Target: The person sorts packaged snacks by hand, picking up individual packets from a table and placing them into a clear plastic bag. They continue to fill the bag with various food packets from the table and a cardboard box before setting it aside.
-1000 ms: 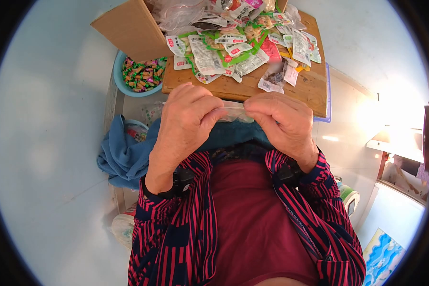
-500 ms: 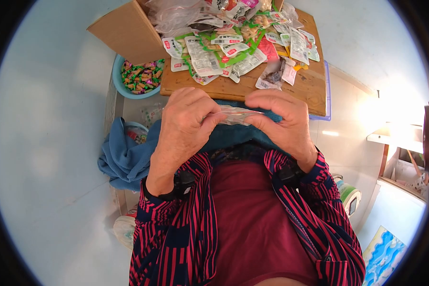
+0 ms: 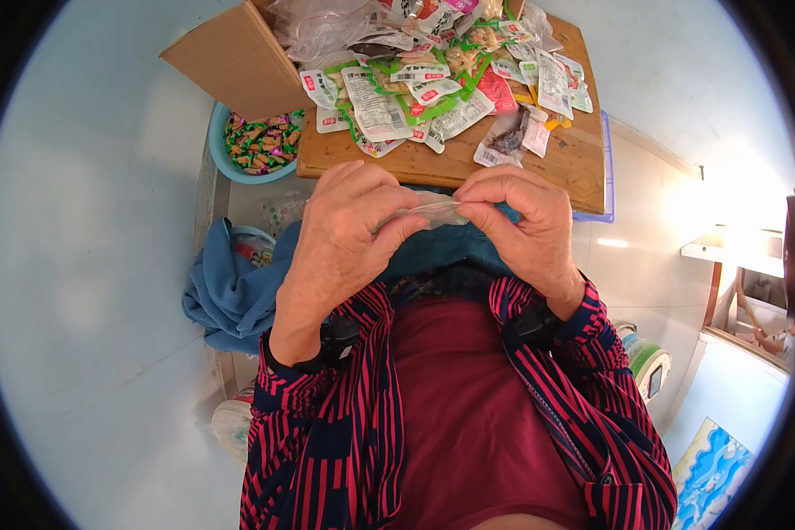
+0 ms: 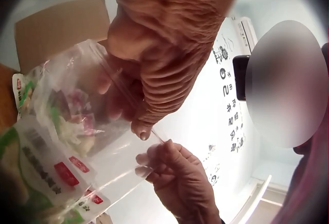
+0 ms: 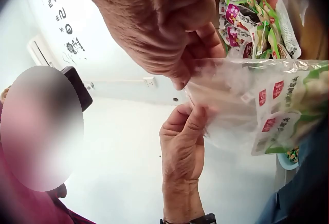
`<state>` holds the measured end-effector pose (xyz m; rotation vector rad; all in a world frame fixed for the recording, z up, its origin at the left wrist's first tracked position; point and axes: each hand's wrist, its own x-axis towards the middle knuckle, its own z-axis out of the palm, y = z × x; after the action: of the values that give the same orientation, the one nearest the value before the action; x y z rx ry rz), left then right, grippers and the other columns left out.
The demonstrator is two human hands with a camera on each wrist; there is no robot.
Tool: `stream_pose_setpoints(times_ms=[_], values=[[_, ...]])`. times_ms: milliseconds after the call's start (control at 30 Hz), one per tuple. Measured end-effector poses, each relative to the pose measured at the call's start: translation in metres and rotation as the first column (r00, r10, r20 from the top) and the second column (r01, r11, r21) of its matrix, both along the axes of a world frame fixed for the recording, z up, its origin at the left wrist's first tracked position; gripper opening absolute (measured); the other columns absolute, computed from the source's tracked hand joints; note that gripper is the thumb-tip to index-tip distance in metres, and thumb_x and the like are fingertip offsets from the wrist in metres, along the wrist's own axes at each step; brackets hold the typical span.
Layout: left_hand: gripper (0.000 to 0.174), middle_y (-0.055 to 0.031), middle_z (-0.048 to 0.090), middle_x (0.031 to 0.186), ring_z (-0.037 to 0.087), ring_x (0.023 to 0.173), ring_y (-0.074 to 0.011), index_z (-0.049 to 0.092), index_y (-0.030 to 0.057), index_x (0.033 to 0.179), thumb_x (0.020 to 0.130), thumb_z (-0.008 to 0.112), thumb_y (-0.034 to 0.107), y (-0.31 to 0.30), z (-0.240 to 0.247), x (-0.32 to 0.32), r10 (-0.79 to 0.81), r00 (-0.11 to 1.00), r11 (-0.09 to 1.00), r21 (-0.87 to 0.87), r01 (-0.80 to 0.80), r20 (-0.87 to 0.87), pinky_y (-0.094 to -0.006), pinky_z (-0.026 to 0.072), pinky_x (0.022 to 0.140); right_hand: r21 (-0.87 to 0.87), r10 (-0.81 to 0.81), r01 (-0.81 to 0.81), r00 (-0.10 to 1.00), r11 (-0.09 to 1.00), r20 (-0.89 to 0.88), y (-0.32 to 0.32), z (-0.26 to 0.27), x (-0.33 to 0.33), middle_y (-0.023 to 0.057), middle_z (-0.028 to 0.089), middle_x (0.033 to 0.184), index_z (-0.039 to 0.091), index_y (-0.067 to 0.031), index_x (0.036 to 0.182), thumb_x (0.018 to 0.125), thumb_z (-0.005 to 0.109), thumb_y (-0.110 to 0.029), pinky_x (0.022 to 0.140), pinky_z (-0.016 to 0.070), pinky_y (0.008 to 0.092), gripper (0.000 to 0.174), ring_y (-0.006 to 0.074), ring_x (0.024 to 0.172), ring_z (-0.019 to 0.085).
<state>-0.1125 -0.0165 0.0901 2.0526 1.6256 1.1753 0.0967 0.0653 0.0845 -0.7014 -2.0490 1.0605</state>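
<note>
Right wrist: crinkled, clear plastic bag (image 5: 229, 98)

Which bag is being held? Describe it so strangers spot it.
Find the wooden table. Before its near edge, the left hand and right hand pinch a clear zip-top bag by its rim. Unlike the crumpled plastic beyond, it is held up, with red-logoed packets inside.

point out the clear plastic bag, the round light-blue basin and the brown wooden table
clear plastic bag (image 5: 232, 98): right wrist view, on its see-through side
round light-blue basin (image 3: 218, 147): head view, on its left side
brown wooden table (image 3: 422, 165): head view, on its top's bare wood
</note>
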Motion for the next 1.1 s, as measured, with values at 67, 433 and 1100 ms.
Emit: stream_pose_setpoints(times_ms=[67, 433, 1100], values=[[0.018, -0.0075, 0.062, 0.075, 0.059, 0.074, -0.0271, 0.07, 0.0034, 0.082, 0.07, 0.082, 0.008, -0.001, 0.0, 0.0, 0.003, 1.0, 1.0, 0.011, -0.003, 0.008, -0.0377, 0.0453, 0.071, -0.006, 0.007, -0.007, 1.0, 1.0, -0.006, -0.001, -0.001, 0.0, 0.0096, 0.072, 0.089, 0.069, -0.0015, 0.088, 0.079, 0.078, -0.003, 0.068, 0.0544, 0.0304, 0.012, 0.0214, 0.079, 0.071], [0.016, -0.0064, 0.063, 0.079, 0.062, 0.078, -0.0275, 0.068, 0.0043, 0.081, 0.069, 0.08, 0.003, -0.017, 0.011, -0.004, 0.161, 0.984, 0.987, 0.035, -0.159, -0.073, -0.037, 0.0491, 0.072, -0.055, 0.112, -0.114, 0.993, 0.992, -0.038, -0.003, -0.012, -0.012, 0.0122, 0.072, 0.089, 0.073, 0.0005, 0.094, 0.083, 0.077, -0.005, 0.069, 0.0538, 0.0302, 0.013, 0.0218, 0.079, 0.07], [0.013, -0.0104, 0.068, 0.091, 0.066, 0.079, -0.023, 0.069, 0.0009, 0.093, 0.081, 0.074, -0.001, -0.033, 0.014, -0.004, 0.265, 0.959, 0.964, 0.006, -0.267, 0.096, -0.0318, 0.0522, 0.068, -0.138, 0.115, -0.117, 0.993, 0.983, -0.025, -0.009, -0.015, -0.027, 0.0128, 0.07, 0.085, 0.071, 0.0019, 0.093, 0.089, 0.072, -0.009, 0.067, 0.0528, 0.0317, 0.012, 0.0229, 0.076, 0.068]])
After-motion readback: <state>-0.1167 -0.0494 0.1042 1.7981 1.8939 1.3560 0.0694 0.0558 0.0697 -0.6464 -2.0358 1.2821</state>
